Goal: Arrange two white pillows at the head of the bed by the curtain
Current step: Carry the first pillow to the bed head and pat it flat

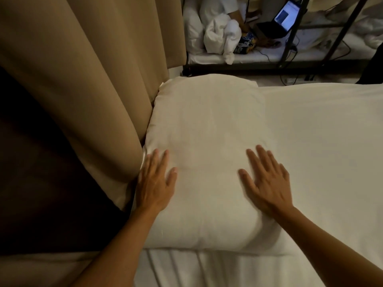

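The head view looks down into a dim bedroom where a long tan fabric curtain (87,83) hangs in heavy folds down the left side, with a dark area beside it at the far left. A bed covered by a smooth white sheet (323,146) fills the right and lower part of the view.

A plump white rectangular pillow (207,154) lies on the bed with its left edge pressed against the curtain's folds and its right edge on the open sheet. Only this one pillow can be made out on the bed; whether a second one lies under it cannot be told.

The left hand (154,183) rests flat, palm down, on the pillow's near left part, just beside the curtain, fingers stretched out and slightly spread, gripping nothing. The right hand (267,181) lies flat on the pillow's near right part, fingers splayed wide, also holding nothing. It looks slightly blurred. Both bare forearms reach in from the bottom of the view.

Beyond the bed, across a strip of floor, stands a dark metal-framed bunk (290,38). On its lower mattress lie crumpled white bedding (221,36) and an open black laptop with a lit screen (284,15), with dark cables trailing nearby.
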Tool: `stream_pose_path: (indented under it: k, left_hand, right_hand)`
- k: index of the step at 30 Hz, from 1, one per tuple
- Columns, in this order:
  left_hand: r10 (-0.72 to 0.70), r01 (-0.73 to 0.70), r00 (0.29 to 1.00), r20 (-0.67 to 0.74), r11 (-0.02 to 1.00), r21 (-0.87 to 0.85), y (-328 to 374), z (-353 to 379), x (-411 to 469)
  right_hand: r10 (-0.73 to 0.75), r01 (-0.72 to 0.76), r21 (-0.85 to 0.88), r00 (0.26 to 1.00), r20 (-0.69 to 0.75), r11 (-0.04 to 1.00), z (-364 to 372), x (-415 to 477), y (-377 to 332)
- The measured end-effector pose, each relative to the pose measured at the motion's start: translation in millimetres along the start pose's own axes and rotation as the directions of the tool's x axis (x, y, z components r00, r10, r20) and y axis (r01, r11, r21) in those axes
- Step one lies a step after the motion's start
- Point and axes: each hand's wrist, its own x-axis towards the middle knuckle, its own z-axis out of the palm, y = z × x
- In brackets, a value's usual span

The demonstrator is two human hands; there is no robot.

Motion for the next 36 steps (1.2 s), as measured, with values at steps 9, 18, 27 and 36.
stream_pose_path:
  k: [9,18,27,36]
  left_hand:
    - [0.030,-0.033,0.996,-0.078,0.999,-0.042,29.4,-32.5,85.5]
    - [0.181,-0.183,0.973,0.142,0.983,0.003,70.6,-9.6,133.6]
    - [-0.080,0.057,0.969,0.233,0.993,0.106,48.2,-21.8,126.4]
    - [-0.056,-0.015,0.948,0.312,0.975,0.221,76.0,-100.3,117.4]
  right_hand:
    - [-0.082,0.091,0.078,0.991,-0.104,0.993,-47.5,92.0,-15.8]
    - [-0.220,0.221,-0.022,0.975,0.044,0.975,-20.0,129.2,-50.0]
    - [-0.012,0.021,-0.085,0.994,0.106,0.996,-42.8,109.2,0.7]
    - [-0.173,0.181,-0.068,0.979,0.110,0.981,-108.1,104.2,-45.0]
